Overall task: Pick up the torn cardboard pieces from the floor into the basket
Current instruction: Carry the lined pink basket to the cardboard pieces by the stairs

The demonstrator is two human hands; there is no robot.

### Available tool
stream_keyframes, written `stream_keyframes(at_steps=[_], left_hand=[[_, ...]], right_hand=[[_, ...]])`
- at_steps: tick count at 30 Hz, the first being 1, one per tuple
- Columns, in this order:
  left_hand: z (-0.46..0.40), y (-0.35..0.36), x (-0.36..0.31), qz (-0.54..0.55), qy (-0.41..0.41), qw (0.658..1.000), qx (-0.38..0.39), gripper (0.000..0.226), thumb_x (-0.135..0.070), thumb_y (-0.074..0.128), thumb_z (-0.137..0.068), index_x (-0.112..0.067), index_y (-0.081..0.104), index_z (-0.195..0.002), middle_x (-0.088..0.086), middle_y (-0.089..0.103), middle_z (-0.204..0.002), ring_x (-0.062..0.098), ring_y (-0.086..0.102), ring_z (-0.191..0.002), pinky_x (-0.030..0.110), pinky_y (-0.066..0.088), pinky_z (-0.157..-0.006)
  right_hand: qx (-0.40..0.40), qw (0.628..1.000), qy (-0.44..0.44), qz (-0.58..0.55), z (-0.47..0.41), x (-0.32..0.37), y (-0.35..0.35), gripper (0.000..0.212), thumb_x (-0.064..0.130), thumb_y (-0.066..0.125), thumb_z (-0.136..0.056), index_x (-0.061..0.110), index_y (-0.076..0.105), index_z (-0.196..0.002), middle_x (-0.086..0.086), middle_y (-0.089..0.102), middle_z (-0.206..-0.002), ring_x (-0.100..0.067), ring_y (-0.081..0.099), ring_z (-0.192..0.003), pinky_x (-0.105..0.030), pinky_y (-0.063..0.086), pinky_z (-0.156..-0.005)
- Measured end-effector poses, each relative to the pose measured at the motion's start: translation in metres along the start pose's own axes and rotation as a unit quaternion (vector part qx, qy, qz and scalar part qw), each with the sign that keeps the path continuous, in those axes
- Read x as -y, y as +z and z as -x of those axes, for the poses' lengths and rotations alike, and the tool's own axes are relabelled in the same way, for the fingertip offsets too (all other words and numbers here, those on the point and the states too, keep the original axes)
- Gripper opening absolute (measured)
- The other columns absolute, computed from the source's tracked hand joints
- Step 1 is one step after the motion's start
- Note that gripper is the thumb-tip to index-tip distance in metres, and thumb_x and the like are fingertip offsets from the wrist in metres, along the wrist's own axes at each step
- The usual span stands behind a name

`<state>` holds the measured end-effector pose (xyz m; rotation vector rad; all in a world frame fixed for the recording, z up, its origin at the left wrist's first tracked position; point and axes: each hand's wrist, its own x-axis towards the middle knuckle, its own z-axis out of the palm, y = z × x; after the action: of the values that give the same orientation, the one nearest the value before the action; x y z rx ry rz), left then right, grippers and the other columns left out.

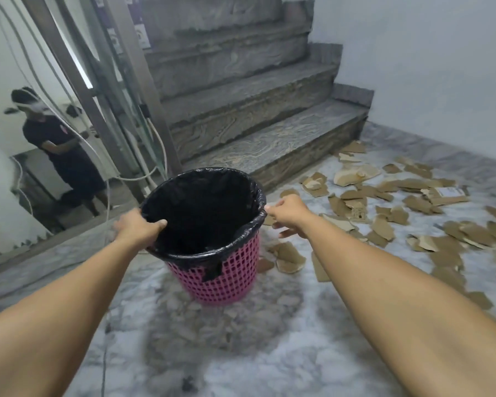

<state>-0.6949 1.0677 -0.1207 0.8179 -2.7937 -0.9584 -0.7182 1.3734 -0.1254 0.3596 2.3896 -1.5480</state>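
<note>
I've got my left hand (139, 226) gripping the basket (212, 253) rim, right hand (288, 209) pinching the liner's far edge; cardboard pieces (384, 202) lie scattered on the floor to the right, so setup's underway, next I go picking

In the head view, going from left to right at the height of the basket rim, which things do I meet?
Left hand → pink basket with its black liner → right hand → torn cardboard pieces on the floor.
</note>
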Motion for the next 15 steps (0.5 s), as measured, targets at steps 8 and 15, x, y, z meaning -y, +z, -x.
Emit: stream_keyframes(at_steps=[8, 15], left_hand=[[0.106, 0.019, -0.104, -0.048, 0.167, 0.982, 0.073, 0.051, -0.034, 0.073, -0.081, -0.007, 0.062, -0.123, 0.009, 0.065, -0.122, 0.026, 0.058, -0.114, 0.032, 0.044, -0.097], [0.178, 0.077, -0.165, -0.124, 0.22, 0.933, 0.257, 0.024, -0.029, 0.074, -0.081, -0.01, 0.067, -0.094, 0.009, 0.062, -0.08, 0.021, 0.055, -0.067, 0.03, 0.047, -0.061]], right_hand=[[-0.019, 1.0, 0.013, -0.002, 0.056, -0.037, -0.105, 0.035, 0.029, 0.063, -0.094, 0.002, 0.058, -0.115, -0.008, 0.06, -0.094, -0.02, 0.063, -0.074, -0.037, 0.057, -0.066], [-0.036, 0.996, 0.066, 0.041, 0.105, -0.123, -0.195, 0.029, 0.024, 0.064, -0.093, 0.001, 0.06, -0.11, -0.014, 0.065, -0.101, -0.023, 0.065, -0.078, -0.043, 0.059, -0.075]])
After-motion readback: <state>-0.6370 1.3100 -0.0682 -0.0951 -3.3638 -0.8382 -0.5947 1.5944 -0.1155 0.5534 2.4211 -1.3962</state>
